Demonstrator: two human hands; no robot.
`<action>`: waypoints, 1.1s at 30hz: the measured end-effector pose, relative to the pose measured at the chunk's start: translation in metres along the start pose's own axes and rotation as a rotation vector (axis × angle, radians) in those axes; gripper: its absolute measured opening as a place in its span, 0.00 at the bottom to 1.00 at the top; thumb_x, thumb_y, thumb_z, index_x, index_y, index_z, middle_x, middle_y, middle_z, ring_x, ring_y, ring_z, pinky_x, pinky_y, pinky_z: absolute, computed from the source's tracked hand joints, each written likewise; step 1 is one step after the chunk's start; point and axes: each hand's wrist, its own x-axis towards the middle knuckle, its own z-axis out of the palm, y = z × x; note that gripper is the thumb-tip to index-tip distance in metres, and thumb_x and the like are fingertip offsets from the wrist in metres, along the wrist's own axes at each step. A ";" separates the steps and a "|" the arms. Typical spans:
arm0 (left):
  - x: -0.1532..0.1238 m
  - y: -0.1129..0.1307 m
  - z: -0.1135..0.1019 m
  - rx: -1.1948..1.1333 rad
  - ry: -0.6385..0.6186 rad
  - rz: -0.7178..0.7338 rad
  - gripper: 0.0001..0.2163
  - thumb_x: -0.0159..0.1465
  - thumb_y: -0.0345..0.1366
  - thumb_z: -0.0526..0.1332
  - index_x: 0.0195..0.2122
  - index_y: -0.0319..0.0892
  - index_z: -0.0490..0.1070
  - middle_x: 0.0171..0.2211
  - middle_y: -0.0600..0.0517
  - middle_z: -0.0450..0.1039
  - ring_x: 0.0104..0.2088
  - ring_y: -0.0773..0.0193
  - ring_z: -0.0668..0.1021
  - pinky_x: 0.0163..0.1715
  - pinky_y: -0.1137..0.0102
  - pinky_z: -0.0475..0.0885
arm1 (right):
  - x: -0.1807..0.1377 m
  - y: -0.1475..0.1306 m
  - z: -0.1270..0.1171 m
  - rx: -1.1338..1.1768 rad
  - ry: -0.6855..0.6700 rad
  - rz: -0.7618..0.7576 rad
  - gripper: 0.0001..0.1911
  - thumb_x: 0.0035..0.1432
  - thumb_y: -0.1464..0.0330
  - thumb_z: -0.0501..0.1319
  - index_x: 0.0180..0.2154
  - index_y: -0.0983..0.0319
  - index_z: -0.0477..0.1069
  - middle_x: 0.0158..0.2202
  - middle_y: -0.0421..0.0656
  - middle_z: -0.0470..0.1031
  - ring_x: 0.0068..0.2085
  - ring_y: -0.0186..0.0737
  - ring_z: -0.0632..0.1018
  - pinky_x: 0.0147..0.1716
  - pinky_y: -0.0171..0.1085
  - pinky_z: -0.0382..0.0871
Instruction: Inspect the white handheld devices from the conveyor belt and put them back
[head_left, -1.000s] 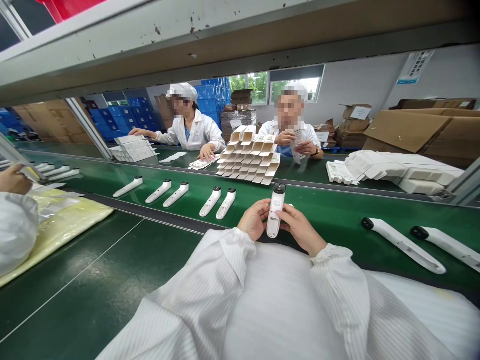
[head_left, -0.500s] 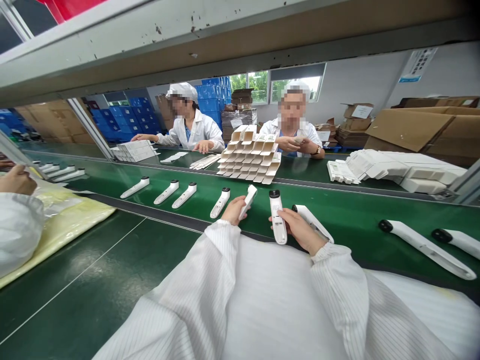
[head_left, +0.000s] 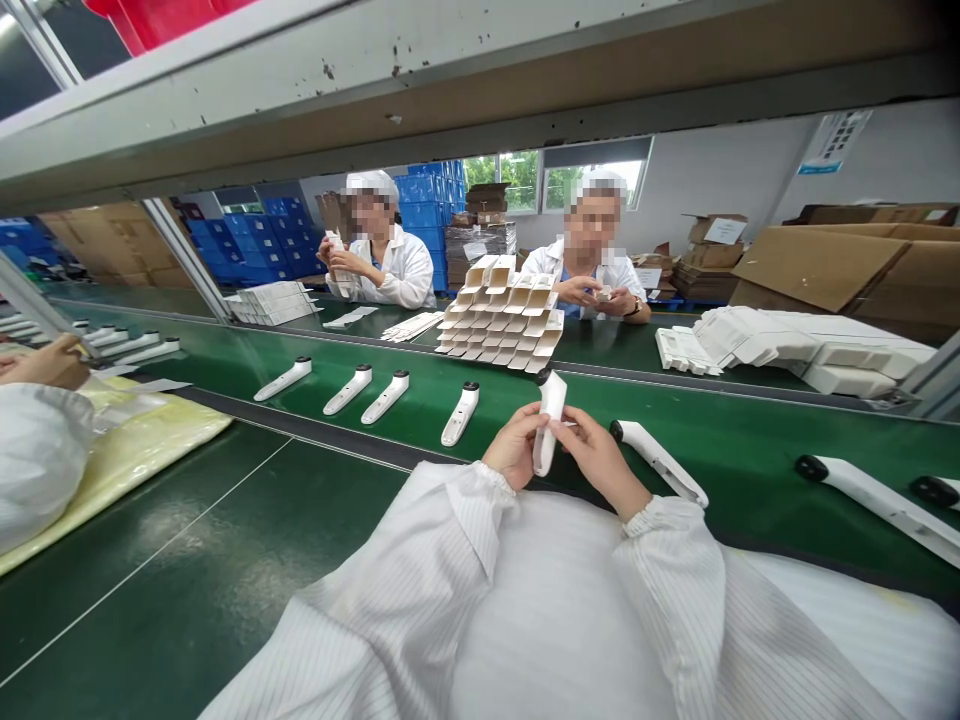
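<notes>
A white forehead thermometer (head_left: 552, 405) with a black tip stands nearly upright between my hands, over the near edge of the green belt (head_left: 405, 440). My left hand (head_left: 514, 447) grips its left side. From the right, my right hand (head_left: 598, 452) closes on it with thumb and fingers. Whether a second white part is pressed against its back is hidden. Just right of my hands lies another thermometer (head_left: 660, 462), its handle showing an open hollow. To the left, a similar thermometer (head_left: 460, 412) lies on the belt.
Several more thermometers line the belt both ways. Across it stand stacked open cartons (head_left: 501, 318), with two co-workers behind, each handling something. White cartons (head_left: 795, 335) lie at right. A person's sleeve (head_left: 41, 460) rests by yellow plastic (head_left: 165, 430) at left. A shelf beam (head_left: 360, 90) crosses overhead.
My hands, apart before with a white piece in the left and a thermometer in the right, have come together on one thermometer. The belt's thermometers have shifted right. The left co-worker has raised a carton.
</notes>
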 end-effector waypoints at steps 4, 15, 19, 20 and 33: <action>0.004 0.000 -0.003 0.065 -0.015 0.044 0.12 0.53 0.32 0.62 0.40 0.41 0.67 0.30 0.51 0.71 0.30 0.65 0.74 0.31 0.72 0.68 | -0.004 -0.010 0.005 0.387 -0.110 0.198 0.22 0.45 0.58 0.66 0.42 0.58 0.69 0.38 0.43 0.75 0.39 0.43 0.75 0.39 0.41 0.70; 0.028 0.044 -0.074 1.338 0.440 0.269 0.22 0.48 0.22 0.61 0.45 0.41 0.68 0.45 0.40 0.69 0.52 0.46 0.66 0.50 0.57 0.59 | -0.006 -0.008 -0.003 0.513 -0.213 0.310 0.16 0.50 0.57 0.62 0.41 0.57 0.72 0.42 0.42 0.76 0.42 0.42 0.75 0.37 0.38 0.70; 0.028 0.039 -0.064 0.694 0.314 0.148 0.21 0.52 0.26 0.57 0.49 0.40 0.65 0.40 0.44 0.70 0.40 0.57 0.74 0.32 0.69 0.67 | -0.006 -0.006 -0.001 0.471 -0.186 0.372 0.14 0.52 0.55 0.60 0.35 0.59 0.71 0.40 0.44 0.77 0.39 0.43 0.77 0.37 0.40 0.70; 0.027 0.037 -0.059 0.488 0.254 0.104 0.19 0.53 0.27 0.55 0.48 0.39 0.65 0.38 0.45 0.71 0.37 0.59 0.74 0.27 0.71 0.66 | -0.005 -0.005 -0.001 0.437 -0.173 0.392 0.14 0.53 0.55 0.59 0.33 0.59 0.71 0.38 0.45 0.77 0.37 0.43 0.77 0.36 0.40 0.70; 0.004 0.013 -0.009 -0.006 0.050 -0.151 0.12 0.62 0.41 0.56 0.36 0.36 0.69 0.28 0.49 0.70 0.23 0.69 0.71 0.15 0.77 0.60 | 0.003 0.016 -0.002 -0.502 0.092 -0.050 0.20 0.53 0.67 0.54 0.50 0.62 0.66 0.51 0.52 0.67 0.53 0.51 0.67 0.53 0.48 0.58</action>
